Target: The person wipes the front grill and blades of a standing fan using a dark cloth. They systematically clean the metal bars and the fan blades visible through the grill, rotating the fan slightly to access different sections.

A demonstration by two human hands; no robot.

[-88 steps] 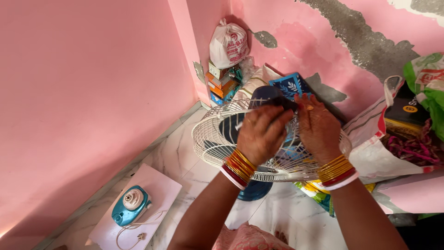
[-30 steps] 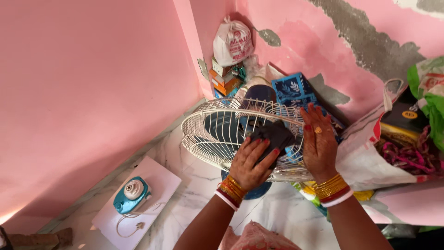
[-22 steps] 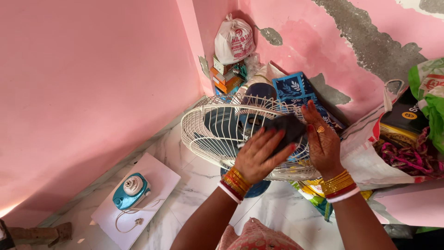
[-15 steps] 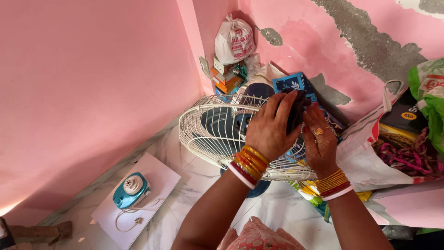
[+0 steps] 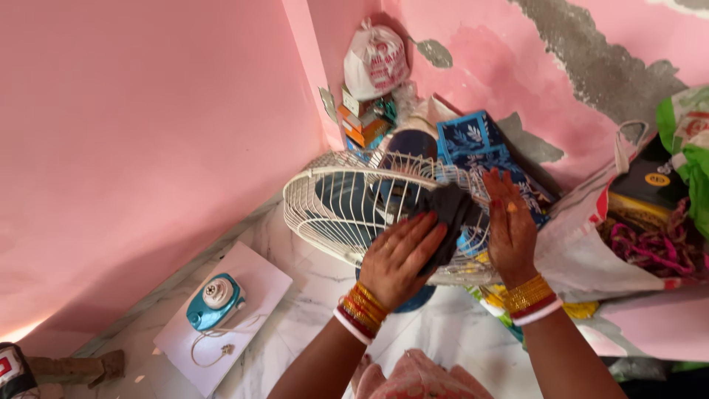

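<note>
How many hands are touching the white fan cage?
2: the left hand presses a dark cloth on the fan cage; the right hand rests on its right side.

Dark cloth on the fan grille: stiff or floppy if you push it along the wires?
Likely floppy: the dark cloth is bunched in folds under the left hand. It probably drags rather than slides, since it lies across the ribs of the white wire grille. The fan may rock when pushed; the right hand rests on the grille.

The fan cage is sitting mid-frame, both hands lying on its right side; boxes are standing behind it, a bag leaning at right, a board lying lower left.
</note>
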